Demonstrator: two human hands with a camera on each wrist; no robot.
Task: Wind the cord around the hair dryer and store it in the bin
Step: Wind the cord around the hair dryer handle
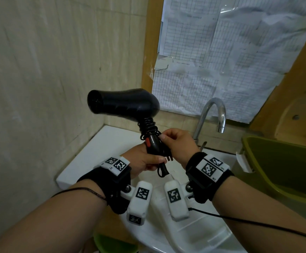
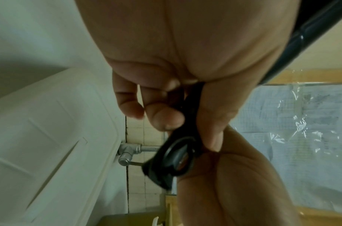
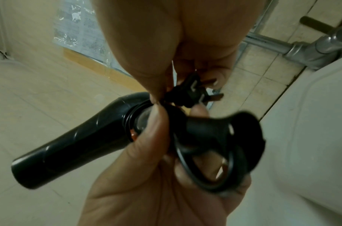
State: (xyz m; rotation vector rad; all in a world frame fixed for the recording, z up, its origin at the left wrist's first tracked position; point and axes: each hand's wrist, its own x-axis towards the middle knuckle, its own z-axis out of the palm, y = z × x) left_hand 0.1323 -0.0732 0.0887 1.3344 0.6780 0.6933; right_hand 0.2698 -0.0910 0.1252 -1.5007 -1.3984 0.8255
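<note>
A black hair dryer point(image 1: 123, 104) is held upright over the sink, nozzle pointing left. Its black cord point(image 1: 148, 127) is coiled in several turns around the handle. My left hand point(image 1: 148, 161) grips the lower handle below the red switch; in the left wrist view its fingers point(image 2: 164, 116) curl round the handle's end point(image 2: 175, 160). My right hand point(image 1: 166, 139) pinches the cord's end at the plug point(image 3: 187, 94), pressed against the handle, prongs sticking out. The olive-green bin point(image 1: 285, 161) stands open at the right, beside the sink.
A white sink point(image 1: 108, 141) lies under both hands, with a chrome faucet point(image 1: 214, 114) behind it. A tiled wall is close on the left. Paper sheets under plastic hang on the wooden board behind. A thin black cable point(image 1: 249, 221) trails from my right wrist.
</note>
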